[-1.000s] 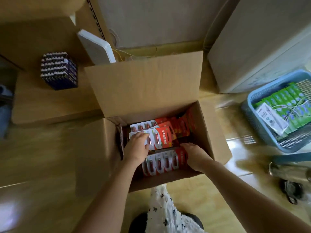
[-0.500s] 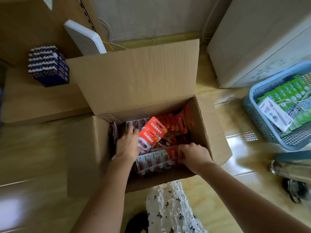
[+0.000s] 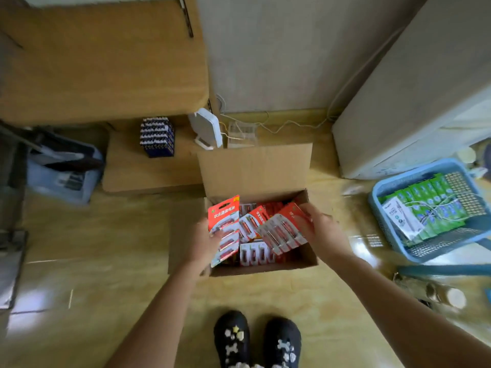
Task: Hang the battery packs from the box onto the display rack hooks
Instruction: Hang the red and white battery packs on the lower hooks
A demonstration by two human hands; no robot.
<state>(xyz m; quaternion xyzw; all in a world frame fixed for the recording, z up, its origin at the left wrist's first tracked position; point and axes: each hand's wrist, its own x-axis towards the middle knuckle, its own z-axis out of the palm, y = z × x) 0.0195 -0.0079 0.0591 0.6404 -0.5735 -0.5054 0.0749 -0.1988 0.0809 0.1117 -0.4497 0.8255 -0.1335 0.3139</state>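
An open cardboard box [image 3: 255, 168] stands on the floor in front of me, holding several red battery packs [image 3: 256, 254]. My left hand [image 3: 203, 241] grips a stack of red battery packs [image 3: 224, 227] and holds it upright above the box's left side. My right hand [image 3: 320, 231] grips another fanned bunch of red battery packs [image 3: 283, 231] above the box's right side. More packs lie loose inside the box between the two bunches. No display rack or hooks are in view.
A blue basket [image 3: 398, 251] with green packs sits on the floor at right. A dark block of batteries [image 3: 157, 136] and a white device [image 3: 206, 127] rest on a low board behind the box. My two black shoes [image 3: 256, 338] stand near the bottom edge.
Both hands have lifted bunches of battery packs up out of the box. The view has pulled back and up, so my shoes and more floor show.
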